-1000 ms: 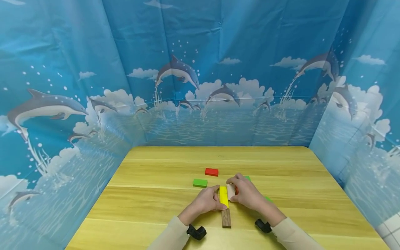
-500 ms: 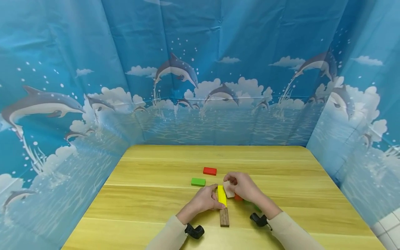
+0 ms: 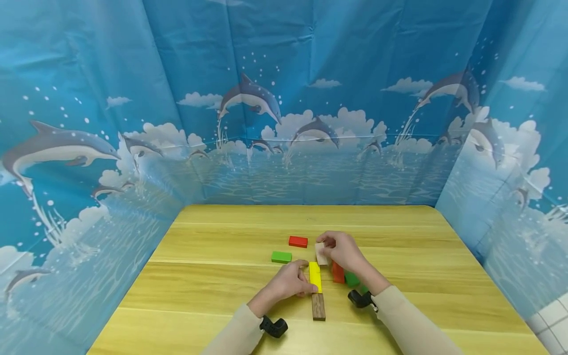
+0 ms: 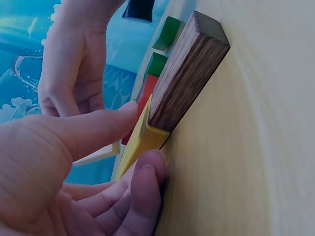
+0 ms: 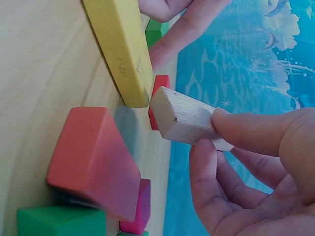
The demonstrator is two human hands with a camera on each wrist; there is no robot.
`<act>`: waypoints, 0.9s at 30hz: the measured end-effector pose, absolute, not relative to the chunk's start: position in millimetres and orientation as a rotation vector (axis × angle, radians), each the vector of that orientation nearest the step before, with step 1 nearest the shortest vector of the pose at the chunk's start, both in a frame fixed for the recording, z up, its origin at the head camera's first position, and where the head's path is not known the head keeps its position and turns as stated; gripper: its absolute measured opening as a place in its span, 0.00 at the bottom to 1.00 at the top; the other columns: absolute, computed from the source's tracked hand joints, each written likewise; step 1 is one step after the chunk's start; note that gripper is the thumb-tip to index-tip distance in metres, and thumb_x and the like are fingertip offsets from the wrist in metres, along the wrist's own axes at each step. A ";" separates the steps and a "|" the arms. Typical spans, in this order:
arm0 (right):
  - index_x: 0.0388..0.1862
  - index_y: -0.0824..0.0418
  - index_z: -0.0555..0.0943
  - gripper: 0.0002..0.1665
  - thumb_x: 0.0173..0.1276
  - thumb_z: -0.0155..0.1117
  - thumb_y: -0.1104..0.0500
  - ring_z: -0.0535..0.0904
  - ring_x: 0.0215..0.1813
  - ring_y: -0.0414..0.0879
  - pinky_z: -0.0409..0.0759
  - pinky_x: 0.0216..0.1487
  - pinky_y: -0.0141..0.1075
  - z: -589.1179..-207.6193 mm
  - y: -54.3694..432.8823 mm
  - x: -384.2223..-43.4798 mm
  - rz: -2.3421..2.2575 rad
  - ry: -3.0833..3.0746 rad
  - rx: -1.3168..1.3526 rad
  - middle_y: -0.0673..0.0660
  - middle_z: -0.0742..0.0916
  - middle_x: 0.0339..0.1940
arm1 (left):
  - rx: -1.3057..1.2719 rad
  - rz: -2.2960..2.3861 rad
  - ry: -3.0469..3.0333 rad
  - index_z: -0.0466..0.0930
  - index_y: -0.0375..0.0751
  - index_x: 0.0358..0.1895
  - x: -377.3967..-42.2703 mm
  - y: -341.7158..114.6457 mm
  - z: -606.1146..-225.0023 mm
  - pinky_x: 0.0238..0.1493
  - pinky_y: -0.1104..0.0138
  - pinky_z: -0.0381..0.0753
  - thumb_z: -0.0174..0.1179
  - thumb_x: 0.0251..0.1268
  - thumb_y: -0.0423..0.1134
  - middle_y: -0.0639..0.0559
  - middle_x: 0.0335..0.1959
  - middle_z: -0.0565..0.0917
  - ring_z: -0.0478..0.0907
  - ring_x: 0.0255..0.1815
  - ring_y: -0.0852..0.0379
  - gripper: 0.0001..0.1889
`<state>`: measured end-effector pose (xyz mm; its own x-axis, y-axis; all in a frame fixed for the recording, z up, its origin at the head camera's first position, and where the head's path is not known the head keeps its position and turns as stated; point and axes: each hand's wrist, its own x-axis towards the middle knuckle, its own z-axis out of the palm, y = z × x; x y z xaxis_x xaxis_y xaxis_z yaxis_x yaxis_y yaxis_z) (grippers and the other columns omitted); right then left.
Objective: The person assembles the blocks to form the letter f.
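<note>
My right hand (image 3: 348,250) pinches a pale, unpainted wooden block (image 3: 320,254) between thumb and fingers, just past the far end of a yellow block (image 3: 314,276). In the right wrist view that pale block (image 5: 189,118) is tilted, its free end near the yellow one. My left hand (image 3: 286,282) holds the yellow block from its left side, thumb at the near end and a finger by the far end. A dark brown wooden block (image 3: 318,307) lies end to end with the yellow one, toward the person.
An orange-red block (image 3: 338,272) and green blocks (image 3: 352,279) lie right of the yellow one, partly under the right forearm. A pink block (image 5: 139,209) shows behind them. Farther back lie a red block (image 3: 298,242) and a green block (image 3: 281,257). A dolphin-print curtain (image 3: 266,172) surrounds the table.
My right hand has lifted the pale block from beside the yellow one and moved it away from the person, uncovering the orange-red and green blocks. My left hand stays at the yellow block.
</note>
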<state>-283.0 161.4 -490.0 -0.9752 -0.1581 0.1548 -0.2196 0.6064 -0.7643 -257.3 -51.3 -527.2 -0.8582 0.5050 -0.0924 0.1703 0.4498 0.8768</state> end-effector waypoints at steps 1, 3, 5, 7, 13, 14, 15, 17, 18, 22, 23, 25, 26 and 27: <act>0.49 0.54 0.87 0.14 0.66 0.71 0.67 0.80 0.42 0.46 0.82 0.42 0.41 -489.9 161.0 -285.4 1.334 -2.741 0.318 0.51 0.84 0.41 | 0.572 1.378 2.368 0.67 0.31 0.70 -257.1 -51.2 -526.9 0.21 0.67 0.73 0.77 0.56 0.41 0.49 0.22 0.82 0.80 0.18 0.52 0.40; 0.48 0.55 0.87 0.14 0.66 0.71 0.67 0.80 0.42 0.47 0.82 0.43 0.42 -490.1 159.7 -290.1 1.342 -2.723 0.320 0.52 0.85 0.41 | 0.563 1.387 2.376 0.71 0.33 0.64 -256.8 -50.6 -526.5 0.22 0.66 0.75 0.77 0.56 0.40 0.49 0.22 0.82 0.79 0.18 0.53 0.34; 0.48 0.55 0.87 0.13 0.66 0.72 0.66 0.80 0.42 0.47 0.82 0.43 0.42 -491.0 158.1 -294.2 1.347 -2.716 0.316 0.52 0.85 0.41 | 0.545 1.387 2.386 0.73 0.35 0.58 -256.0 -49.9 -525.8 0.22 0.65 0.76 0.77 0.56 0.40 0.49 0.22 0.81 0.79 0.17 0.53 0.30; 0.49 0.56 0.87 0.13 0.66 0.72 0.65 0.80 0.43 0.47 0.82 0.43 0.43 -492.9 156.4 -297.8 1.344 -2.717 0.310 0.52 0.85 0.41 | 0.530 1.383 2.396 0.73 0.36 0.54 -255.0 -48.9 -524.9 0.22 0.65 0.77 0.77 0.55 0.39 0.48 0.21 0.81 0.79 0.17 0.52 0.27; 0.49 0.57 0.87 0.13 0.66 0.72 0.66 0.81 0.43 0.48 0.83 0.41 0.42 -500.3 152.4 -304.7 1.339 -2.736 0.269 0.52 0.85 0.41 | 0.467 1.363 2.427 0.73 0.38 0.50 -252.8 -45.2 -523.0 0.21 0.64 0.78 0.77 0.55 0.37 0.48 0.20 0.81 0.79 0.15 0.52 0.24; 0.50 0.58 0.86 0.13 0.66 0.71 0.66 0.81 0.43 0.48 0.83 0.40 0.42 -501.4 151.7 -305.3 1.336 -2.739 0.272 0.52 0.85 0.42 | 0.453 1.361 2.433 0.74 0.38 0.49 -252.3 -44.8 -522.2 0.21 0.63 0.78 0.77 0.54 0.37 0.47 0.20 0.80 0.79 0.15 0.52 0.24; 0.50 0.58 0.86 0.13 0.66 0.71 0.66 0.81 0.43 0.48 0.83 0.39 0.41 -502.3 150.9 -305.8 1.336 -2.740 0.273 0.53 0.85 0.42 | 0.440 1.360 2.435 0.74 0.38 0.48 -251.8 -44.5 -521.6 0.21 0.63 0.79 0.77 0.54 0.37 0.47 0.20 0.81 0.80 0.15 0.51 0.23; 0.50 0.59 0.86 0.13 0.66 0.71 0.66 0.81 0.42 0.48 0.83 0.38 0.41 -503.6 149.9 -306.7 1.331 -2.748 0.280 0.54 0.85 0.43 | 0.417 1.355 2.441 0.74 0.38 0.47 -250.6 -44.1 -519.4 0.21 0.62 0.80 0.77 0.54 0.36 0.46 0.19 0.81 0.80 0.15 0.50 0.22; 0.50 0.59 0.86 0.13 0.67 0.71 0.66 0.81 0.41 0.47 0.83 0.38 0.41 -504.3 149.5 -307.3 1.327 -2.755 0.283 0.54 0.86 0.44 | 0.410 1.354 2.441 0.74 0.38 0.47 -250.2 -44.0 -518.2 0.21 0.62 0.80 0.77 0.54 0.36 0.45 0.19 0.81 0.81 0.14 0.50 0.22; 0.51 0.60 0.86 0.14 0.66 0.71 0.67 0.82 0.41 0.47 0.83 0.38 0.40 -505.9 147.8 -308.4 1.298 -2.796 0.303 0.55 0.86 0.46 | 0.395 1.361 2.437 0.74 0.37 0.45 -249.2 -43.7 -516.3 0.21 0.62 0.81 0.77 0.54 0.34 0.45 0.19 0.81 0.81 0.14 0.51 0.21; 0.51 0.60 0.86 0.14 0.66 0.71 0.67 0.82 0.42 0.47 0.83 0.39 0.40 -506.3 147.4 -308.5 1.280 -2.810 0.317 0.55 0.86 0.46 | 0.395 1.365 2.434 0.74 0.37 0.45 -249.6 -43.6 -516.8 0.20 0.62 0.81 0.77 0.54 0.34 0.46 0.19 0.82 0.81 0.14 0.51 0.21; 0.51 0.60 0.86 0.16 0.65 0.72 0.67 0.83 0.44 0.48 0.83 0.40 0.41 -507.7 147.0 -308.2 1.240 -2.844 0.345 0.55 0.87 0.47 | 0.393 1.376 2.426 0.74 0.37 0.44 -249.6 -43.3 -517.7 0.20 0.63 0.82 0.77 0.54 0.34 0.46 0.19 0.82 0.81 0.14 0.51 0.21; 0.52 0.60 0.87 0.17 0.64 0.73 0.67 0.83 0.45 0.48 0.83 0.41 0.41 -508.1 146.7 -307.9 1.216 -2.861 0.357 0.55 0.87 0.48 | 0.392 1.381 2.422 0.74 0.37 0.44 -249.7 -43.2 -518.3 0.20 0.63 0.82 0.77 0.54 0.34 0.46 0.19 0.82 0.81 0.14 0.51 0.21; 0.52 0.61 0.86 0.17 0.63 0.74 0.67 0.83 0.46 0.49 0.84 0.41 0.41 -508.3 146.3 -307.6 1.200 -2.875 0.371 0.55 0.87 0.48 | 0.392 1.386 2.419 0.74 0.36 0.44 -249.8 -43.2 -518.7 0.20 0.63 0.82 0.77 0.53 0.34 0.46 0.19 0.82 0.81 0.14 0.51 0.21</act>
<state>-307.6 146.3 -508.3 -0.9719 -0.2153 0.0948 -0.2188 0.6794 -0.7004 -249.8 -43.2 -518.7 -0.9095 0.3906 -0.1419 0.0750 0.4902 0.8684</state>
